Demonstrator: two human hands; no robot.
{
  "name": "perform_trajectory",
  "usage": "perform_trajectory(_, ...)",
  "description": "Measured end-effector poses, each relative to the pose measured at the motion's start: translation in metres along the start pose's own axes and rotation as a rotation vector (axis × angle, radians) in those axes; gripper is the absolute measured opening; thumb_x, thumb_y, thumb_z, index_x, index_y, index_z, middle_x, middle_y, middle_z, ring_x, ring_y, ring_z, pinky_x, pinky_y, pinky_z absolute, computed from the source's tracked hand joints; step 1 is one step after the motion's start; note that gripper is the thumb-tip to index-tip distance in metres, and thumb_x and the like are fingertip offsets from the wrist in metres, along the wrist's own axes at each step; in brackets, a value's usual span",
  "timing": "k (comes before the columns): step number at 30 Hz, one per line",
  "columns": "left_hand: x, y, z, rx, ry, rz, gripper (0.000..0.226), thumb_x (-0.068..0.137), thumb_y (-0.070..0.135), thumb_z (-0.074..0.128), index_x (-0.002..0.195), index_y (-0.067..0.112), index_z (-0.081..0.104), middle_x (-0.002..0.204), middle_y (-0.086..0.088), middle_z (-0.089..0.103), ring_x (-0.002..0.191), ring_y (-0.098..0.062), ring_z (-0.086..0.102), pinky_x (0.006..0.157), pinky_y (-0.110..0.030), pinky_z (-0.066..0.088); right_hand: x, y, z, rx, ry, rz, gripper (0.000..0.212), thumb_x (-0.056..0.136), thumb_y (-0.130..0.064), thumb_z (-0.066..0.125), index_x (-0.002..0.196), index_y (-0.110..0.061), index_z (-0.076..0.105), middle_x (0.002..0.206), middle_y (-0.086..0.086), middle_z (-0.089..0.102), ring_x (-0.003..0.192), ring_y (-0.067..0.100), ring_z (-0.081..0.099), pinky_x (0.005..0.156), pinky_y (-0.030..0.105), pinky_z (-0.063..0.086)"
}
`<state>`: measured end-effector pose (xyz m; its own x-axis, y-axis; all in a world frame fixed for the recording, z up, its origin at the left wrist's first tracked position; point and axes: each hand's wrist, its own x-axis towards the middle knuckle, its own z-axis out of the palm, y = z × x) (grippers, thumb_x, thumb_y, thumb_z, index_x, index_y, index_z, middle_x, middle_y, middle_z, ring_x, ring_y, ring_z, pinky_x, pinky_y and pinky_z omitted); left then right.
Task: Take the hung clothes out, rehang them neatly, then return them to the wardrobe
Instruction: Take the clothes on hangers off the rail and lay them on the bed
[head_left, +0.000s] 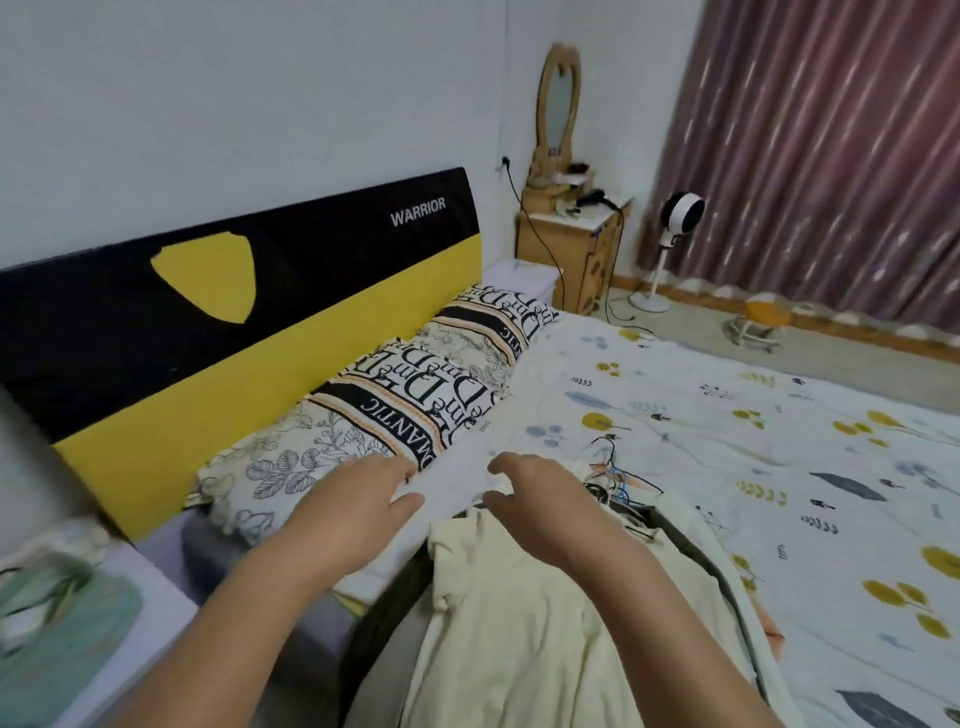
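Two hands, left (358, 493) and right (540, 499); two printed pillows (363, 415) (493, 322); one clothes pile (545, 623); one fan (680, 213); one mirror (558, 93).

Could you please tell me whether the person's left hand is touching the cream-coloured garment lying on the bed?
Apart. The head view shows the left hand hovering over white sheet, with a strip of sheet visible between its fingers and the cream-coloured garment.

Two bare forearms, no sleeves in sight up to the frame edge. Left hand (363, 491) and right hand (535, 493) both bare: no gloves, rings, watch or wristband visible. Nails short as far as can be told, slightly blurred. No other clothing shows.
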<state>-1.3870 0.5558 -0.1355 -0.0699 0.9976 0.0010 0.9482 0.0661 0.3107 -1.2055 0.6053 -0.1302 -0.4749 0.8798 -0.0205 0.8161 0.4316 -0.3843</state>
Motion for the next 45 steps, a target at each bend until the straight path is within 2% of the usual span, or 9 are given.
perform_trajectory(4,-0.041,-0.010,-0.041,0.025,0.124,-0.106,0.043,0.094,0.044,0.043,0.135,0.030,0.042,0.138,0.006,0.046,0.124,-0.014,0.044,0.097,-0.028,0.036,-0.005,-0.041,-0.025,-0.027,0.020,-0.193,0.037,0.095,-0.031,0.046,0.128,-0.015,0.048,0.129,0.007,0.055,0.118,0.027,0.048,0.094,0.038,0.043)
perform_trajectory(7,-0.076,-0.015,-0.068,0.060,0.233,-0.241,0.042,0.094,0.044,0.043,0.133,0.030,0.044,0.137,0.005,0.047,0.121,-0.016,0.047,0.096,-0.030,0.038,-0.006,-0.067,-0.036,-0.051,0.011,-0.347,0.040,0.095,-0.033,0.047,0.131,-0.017,0.046,0.129,0.007,0.055,0.117,0.026,0.049,0.092,0.037,0.043)
perform_trajectory(10,-0.117,-0.016,-0.086,0.086,0.322,-0.373,0.041,0.094,0.042,0.044,0.131,0.027,0.046,0.134,0.004,0.050,0.117,-0.018,0.050,0.093,-0.030,0.040,-0.011,-0.090,-0.040,-0.057,-0.037,-0.495,0.042,0.095,-0.035,0.047,0.135,-0.020,0.044,0.133,0.004,0.053,0.120,0.023,0.048,0.093,0.034,0.042)
perform_trajectory(14,-0.178,-0.011,-0.095,0.112,0.406,-0.572,0.039,0.093,0.040,0.047,0.129,0.025,0.049,0.131,0.000,0.053,0.119,-0.021,0.050,0.095,-0.030,0.040,-0.027,-0.122,-0.040,-0.067,-0.101,-0.693,0.041,0.096,-0.034,0.047,0.134,-0.019,0.044,0.135,0.004,0.051,0.122,0.023,0.047,0.096,0.034,0.040)
perform_trajectory(18,-0.248,-0.007,-0.096,0.096,0.432,-0.769,0.040,0.092,0.040,0.048,0.130,0.026,0.048,0.132,0.001,0.053,0.119,-0.019,0.050,0.096,-0.030,0.040,-0.050,-0.160,-0.029,-0.043,-0.176,-0.843,0.038,0.096,-0.028,0.046,0.133,-0.019,0.046,0.135,0.005,0.051,0.122,0.024,0.046,0.093,0.033,0.040)
perform_trajectory(22,-0.322,-0.005,-0.099,0.124,0.460,-0.932,0.044,0.094,0.039,0.045,0.135,0.024,0.044,0.137,0.001,0.048,0.124,-0.018,0.046,0.102,-0.030,0.035,-0.085,-0.207,-0.013,-0.037,-0.230,-1.012,0.039,0.094,-0.032,0.049,0.132,-0.021,0.047,0.133,0.004,0.052,0.120,0.023,0.047,0.092,0.030,0.039)
perform_trajectory(32,-0.522,0.001,-0.104,0.087,0.563,-1.307,0.047,0.095,0.041,0.042,0.139,0.026,0.036,0.144,0.006,0.040,0.128,-0.011,0.041,0.101,-0.022,0.032,-0.213,-0.336,0.032,-0.024,-0.383,-1.365,0.041,0.096,-0.034,0.045,0.136,-0.027,0.041,0.137,0.001,0.048,0.124,0.019,0.045,0.095,0.028,0.037)
perform_trajectory(40,-0.677,-0.013,-0.109,0.082,0.628,-1.527,0.050,0.094,0.042,0.045,0.140,0.027,0.034,0.141,0.006,0.042,0.125,-0.010,0.042,0.098,-0.021,0.035,-0.322,-0.442,0.082,0.014,-0.451,-1.561,0.043,0.097,-0.035,0.043,0.138,-0.025,0.037,0.139,-0.001,0.044,0.127,0.019,0.041,0.100,0.028,0.036)
perform_trajectory(45,-0.746,-0.024,-0.111,0.070,0.662,-1.656,0.051,0.093,0.043,0.046,0.141,0.028,0.033,0.140,0.006,0.042,0.121,-0.010,0.046,0.096,-0.021,0.039,-0.374,-0.495,0.108,0.098,-0.521,-1.631,0.045,0.097,-0.033,0.044,0.140,-0.026,0.034,0.141,-0.004,0.043,0.128,0.016,0.040,0.102,0.027,0.035)
